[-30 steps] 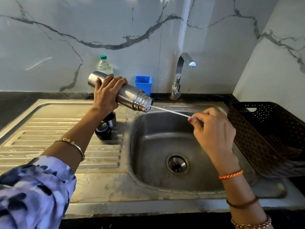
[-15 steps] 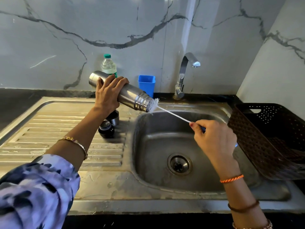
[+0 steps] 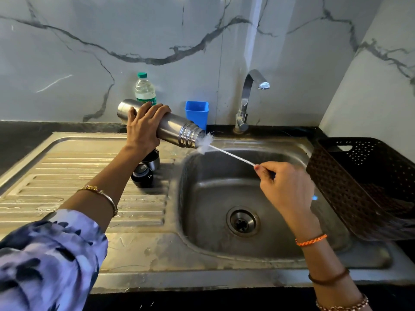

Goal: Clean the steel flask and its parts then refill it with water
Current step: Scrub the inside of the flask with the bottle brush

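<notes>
Two hands are at work over the steel sink [image 3: 265, 250], and we see each with its grip clamped on something. Our left hand [image 3: 143, 129] wraps its fingers over the body of the steel flask [image 3: 173, 129], holding it nearly horizontal above the sink's left rim, base toward the wall and threaded mouth tilted slightly down toward the basin. Our right hand [image 3: 285, 189] pinches the handle end of a bottle brush [image 3: 231, 156]; its twisted wire stem runs up and left from the fingers, and the white bristle head sits right at the flask's mouth, partly outside it. A bit of blue handle shows past the hand on the right.

On the ribbed draining board, just below the flask and beside our left forearm, stand two flask parts: a dark stopper [image 3: 142, 175] and, touching it behind, a steel cup lid [image 3: 152, 159].

Against the marble wall we see a clear plastic bottle [image 3: 144, 90] with a green cap, a blue plastic holder [image 3: 197, 113] and the curved tap [image 3: 249, 95]. A dark brown perforated basket [image 3: 363, 182] rests on the surface to the right of the sink.
</notes>
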